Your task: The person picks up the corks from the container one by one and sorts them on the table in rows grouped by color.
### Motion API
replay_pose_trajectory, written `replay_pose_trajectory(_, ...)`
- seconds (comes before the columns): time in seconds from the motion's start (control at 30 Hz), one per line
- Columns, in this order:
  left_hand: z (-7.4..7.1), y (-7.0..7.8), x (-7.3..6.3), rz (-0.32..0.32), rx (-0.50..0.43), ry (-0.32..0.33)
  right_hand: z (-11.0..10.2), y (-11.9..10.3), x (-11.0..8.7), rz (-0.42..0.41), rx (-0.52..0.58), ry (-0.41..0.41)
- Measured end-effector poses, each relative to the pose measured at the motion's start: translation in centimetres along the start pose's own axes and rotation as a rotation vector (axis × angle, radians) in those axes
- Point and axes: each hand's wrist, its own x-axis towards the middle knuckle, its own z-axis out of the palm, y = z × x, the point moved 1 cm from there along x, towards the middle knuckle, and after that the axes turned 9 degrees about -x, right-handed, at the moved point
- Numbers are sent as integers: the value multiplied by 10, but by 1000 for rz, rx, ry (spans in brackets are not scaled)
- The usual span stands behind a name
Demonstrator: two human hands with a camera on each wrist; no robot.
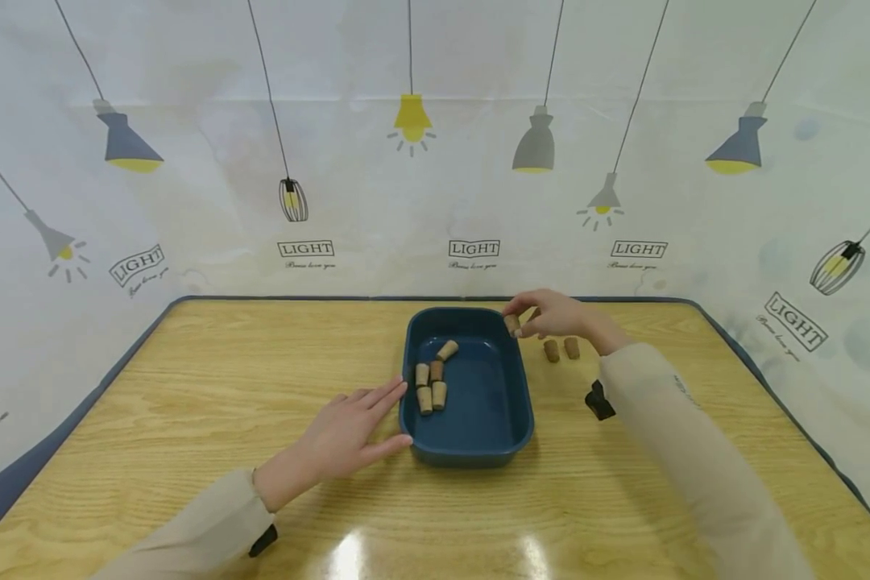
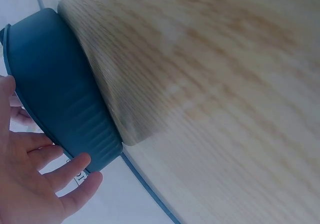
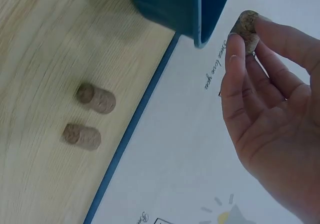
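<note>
Worktop of pale, grained wood (image 1: pixel 188 387) is seen nearest. On it the left hand (image 1: pixel 341 435) is placed, fingers straight and spread apart, fingertips laid against the left rim of a dark blue, rounded rectangular tub (image 1: pixel 471 460); nothing is gripped by it. Inside the tub, five tapered, light-brown cork stoppers (image 1: pixel 438 395) are contained: four are grouped in two rows towards the left wall, the fifth is tilted just beyond them. To the right of the tub, two brown, tapered loose corks (image 1: pixel 552 351) are set side by side on the worktop. Farther off, at the tub's far right corner, one brown cylindrical cork (image 3: pixel 248 29) is pinched by the right hand (image 1: pixel 554 314), clamped between thumb and fingertips, its end left exposed. In the right wrist view, a gap is seen between this cork and the rim. Farthest, a white backdrop printed with hanging lamps (image 1: pixel 377 201) is noted.
</note>
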Motion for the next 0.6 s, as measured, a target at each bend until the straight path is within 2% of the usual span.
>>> replay_pose_trajectory(0.23, 0, 0, 0, -13, -6, -3, -6, 16, -15, -10, 6, 22)
replay_pose_trajectory(0.4, 0, 0, 0, -19, -5, -12, -8, 28, -25, 11, -19, 33)
replay_pose_trajectory(0.6, 0, 1, 0, -25, -3, -17, -10, 45, -39, 49, 10, 30)
